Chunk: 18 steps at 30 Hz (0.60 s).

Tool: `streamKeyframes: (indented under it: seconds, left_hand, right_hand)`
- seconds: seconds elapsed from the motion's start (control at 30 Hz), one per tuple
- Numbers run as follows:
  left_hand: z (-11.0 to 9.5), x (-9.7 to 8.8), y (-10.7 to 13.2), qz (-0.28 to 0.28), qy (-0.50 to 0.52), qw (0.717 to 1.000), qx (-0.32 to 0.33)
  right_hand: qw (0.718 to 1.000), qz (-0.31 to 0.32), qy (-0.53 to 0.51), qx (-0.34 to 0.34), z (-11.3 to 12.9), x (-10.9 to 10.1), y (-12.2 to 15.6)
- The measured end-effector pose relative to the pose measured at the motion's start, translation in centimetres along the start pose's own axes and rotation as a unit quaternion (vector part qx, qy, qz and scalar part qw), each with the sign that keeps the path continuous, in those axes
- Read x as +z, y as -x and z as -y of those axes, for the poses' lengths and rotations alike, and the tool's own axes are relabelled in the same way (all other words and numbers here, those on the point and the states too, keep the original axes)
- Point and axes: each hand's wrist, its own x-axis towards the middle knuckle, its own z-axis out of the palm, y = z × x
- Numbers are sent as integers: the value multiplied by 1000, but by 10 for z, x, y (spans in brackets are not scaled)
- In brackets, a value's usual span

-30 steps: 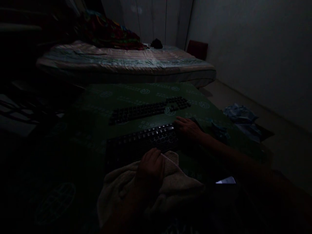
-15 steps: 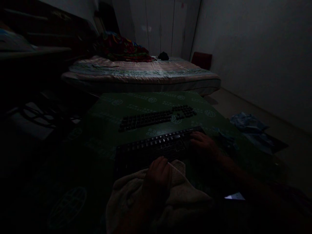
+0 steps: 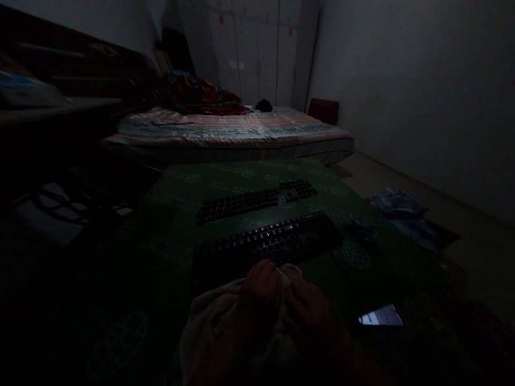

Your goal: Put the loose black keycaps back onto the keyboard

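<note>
Left hand (image 3: 260,289) grasps a cloth (image 3: 213,308), right hand (image 3: 308,303) touching it, near a keyboard (image 3: 267,247) on the worktop (image 3: 181,187); keys (image 3: 257,200) lie in rows beyond, a lit phone (image 3: 382,316) at right, a bed (image 3: 229,128) behind.

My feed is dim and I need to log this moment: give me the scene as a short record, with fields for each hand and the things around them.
Left hand: on the cloth; grip too dark to tell
Right hand: at the same cloth, beside the left
Keyboard: on the green table, just beyond the cloth
Loose keys: in rows beyond the keyboard
Phone: right of the hands, screen lit
Background: striped bed
</note>
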Motion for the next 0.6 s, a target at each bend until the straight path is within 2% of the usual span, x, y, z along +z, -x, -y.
streamKeyframes:
  seconds: [0.1, 0.23, 0.37, 0.6]
  left_hand:
    - [0, -2, -4, 8, 15, 1000, 6]
    - [-1, -5, -12, 18, 33, 999, 21]
    - [-4, -12, -17, 34, 41, 998, 41]
    - [-9, -25, -1, 78, 37, 995, 55]
  right_hand:
    - [1000, -12, 6, -5, 4, -6, -5]
    - [1000, 3, -5, -16, 3, -15, -12]
    - [1000, -14, 7, -19, 3, -17, -15]
    - [1000, -15, 16, -12, 5, -17, -15]
